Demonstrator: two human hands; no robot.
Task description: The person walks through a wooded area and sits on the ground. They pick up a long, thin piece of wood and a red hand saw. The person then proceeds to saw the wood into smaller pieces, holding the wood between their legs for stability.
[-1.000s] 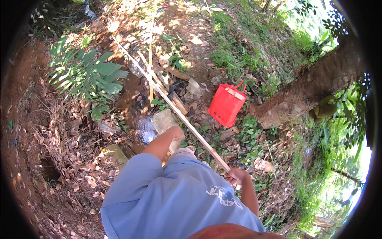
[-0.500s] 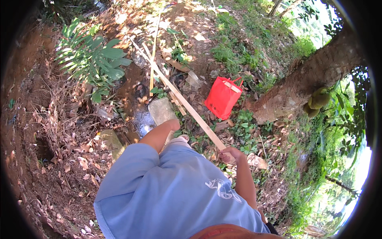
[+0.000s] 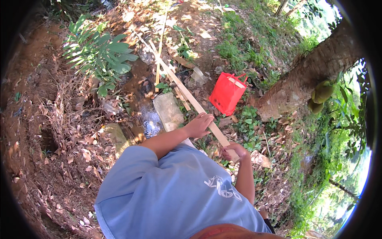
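A long pale wooden plank [image 3: 185,91] slants from in front of me toward the far left. Near its close end, my right hand [image 3: 235,151] is wrapped round it. A little farther along, my left hand [image 3: 200,125] is closed over the same plank; part of its grip is hidden. The plank's far end reaches other thin wooden strips, including an upright-looking strip [image 3: 160,55] that it crosses. A shorter wooden piece [image 3: 182,99] lies beside the plank, partly under it.
A red bag [image 3: 227,94] with handles stands right of the plank. A flat stone slab [image 3: 168,109] lies by a small puddle [image 3: 152,124]. On the right leans a thick tree trunk [image 3: 302,79] bearing green fruit [image 3: 322,92]. A leafy plant [image 3: 105,55] grows at left.
My left hand has come forward and right from near my leg and taken hold of the plank. My right hand has stayed on its near end, which now sits slightly farther right.
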